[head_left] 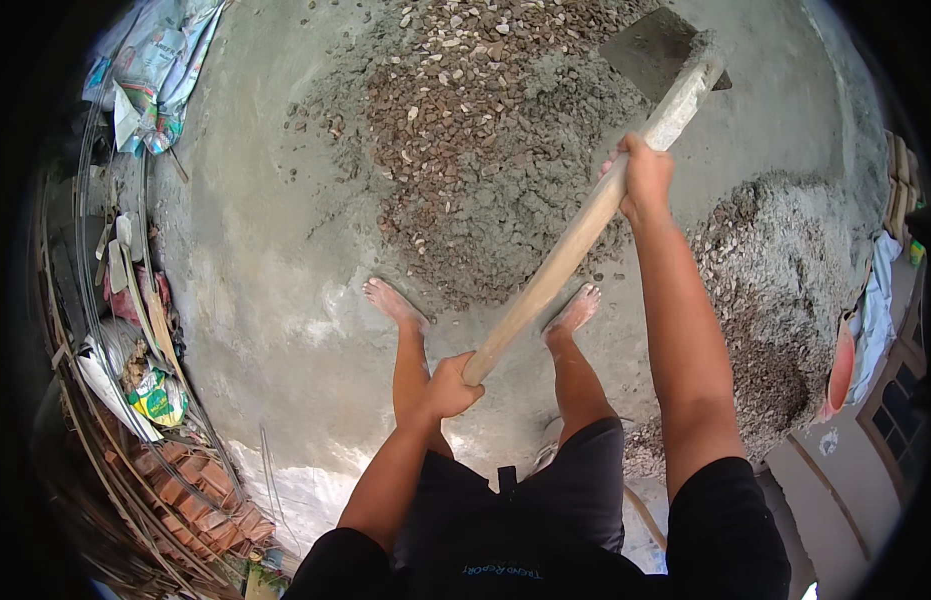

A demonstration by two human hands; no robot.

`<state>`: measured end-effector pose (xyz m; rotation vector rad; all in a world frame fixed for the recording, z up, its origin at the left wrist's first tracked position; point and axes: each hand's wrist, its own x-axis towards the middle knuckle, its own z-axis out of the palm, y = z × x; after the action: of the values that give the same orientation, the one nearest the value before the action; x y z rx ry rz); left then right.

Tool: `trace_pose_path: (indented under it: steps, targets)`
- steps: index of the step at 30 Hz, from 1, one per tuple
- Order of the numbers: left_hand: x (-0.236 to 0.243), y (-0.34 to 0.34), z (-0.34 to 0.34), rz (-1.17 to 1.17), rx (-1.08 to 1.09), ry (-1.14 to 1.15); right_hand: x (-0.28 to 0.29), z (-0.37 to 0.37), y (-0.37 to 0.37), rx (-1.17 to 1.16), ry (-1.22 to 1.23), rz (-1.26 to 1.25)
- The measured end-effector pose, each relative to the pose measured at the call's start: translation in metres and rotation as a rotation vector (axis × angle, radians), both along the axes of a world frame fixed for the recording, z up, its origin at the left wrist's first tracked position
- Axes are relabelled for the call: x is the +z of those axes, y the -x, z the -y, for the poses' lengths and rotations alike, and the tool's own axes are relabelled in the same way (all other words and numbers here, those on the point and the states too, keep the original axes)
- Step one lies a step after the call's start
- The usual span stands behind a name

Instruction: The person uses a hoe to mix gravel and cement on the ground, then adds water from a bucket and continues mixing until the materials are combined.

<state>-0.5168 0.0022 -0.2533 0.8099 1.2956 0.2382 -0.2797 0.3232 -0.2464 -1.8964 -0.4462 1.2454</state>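
The fingers of the right hand (646, 178) are closed round the upper shaft of a long-handled hoe, and those of the left hand (453, 388) grip its butt end. The wooden handle (560, 265) runs diagonally from lower left to upper right. Its blade (653, 52) lies beyond the right hand, the nearer one, at the upper right edge of the gravel-and-mortar heap (465, 150); whether it touches is unclear. The blade is dark, flat and squarish; the pale handle looks grey-caked near it.
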Motion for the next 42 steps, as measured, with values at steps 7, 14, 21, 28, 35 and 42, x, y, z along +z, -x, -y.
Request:
trace_pose_path:
  steps: [7, 14, 21, 28, 35, 42]
  targets:
    - [-0.015, -0.006, 0.043, -0.01, 0.056, 0.255, -0.131, 0.018, 0.004, 0.185, 0.188, 0.106]
    - [0.049, 0.014, 0.036, -0.179, -0.194, 0.225, -0.038, 0.075, -0.024, -0.121, 0.231, -0.098]
    - [-0.064, -0.088, -0.037, 0.049, 0.148, 0.016, -0.125, -0.074, -0.069, 0.105, 0.16, 0.139]
    - [0.056, 0.026, 0.064, -0.011, -0.009, 0.228, -0.084, 0.062, 0.011, 0.07, 0.321, -0.002]
    - [0.01, -0.007, -0.006, -0.068, -0.002, 0.217, -0.011, -0.021, 0.014, 0.122, 0.038, -0.019]
    - [0.011, 0.01, 0.039, -0.057, 0.101, 0.274, -0.127, -0.001, 0.059, 0.206, 0.168, -0.012]
